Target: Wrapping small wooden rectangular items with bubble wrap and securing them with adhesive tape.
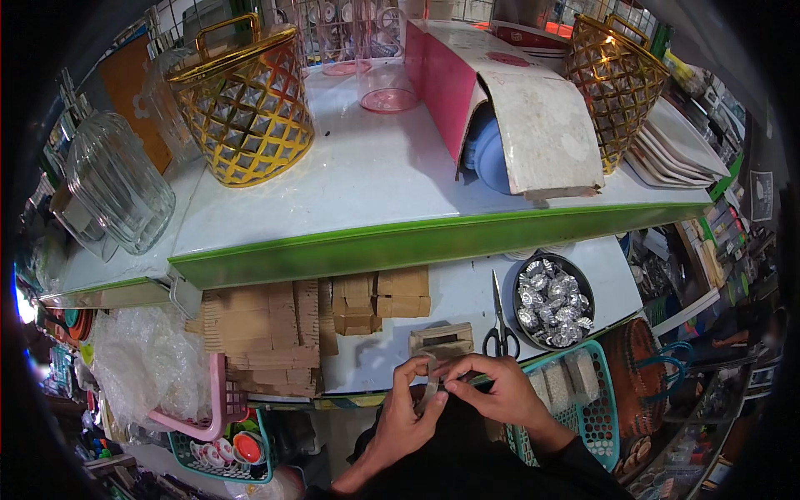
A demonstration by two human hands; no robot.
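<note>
My left hand (409, 403) holds what looks like a narrow roll of clear tape (431, 382), gripped upright between thumb and fingers. At the roll's right side, the thumb and fingertips of my right hand (497, 387) pinch its edge. Part of the roll is hidden by my fingers. Just beyond both hands, a small flattened cardboard piece (441, 340) lies at the front of the lower shelf (356, 362). Black-handled scissors (499, 334) lie to its right, blades pointing away from me. Beside them stands a dark round pan (520, 325) filled with crinkled silver foil cups (553, 300).
Above hangs the green-edged upper shelf (400, 244) with gold lattice baskets (250, 119), glass bottles (122, 181) and a pink-white box (544, 131). Folded cardboard (262, 331) and bubble wrap (150, 356) are left. A turquoise basket (603, 400) sits close by my right arm.
</note>
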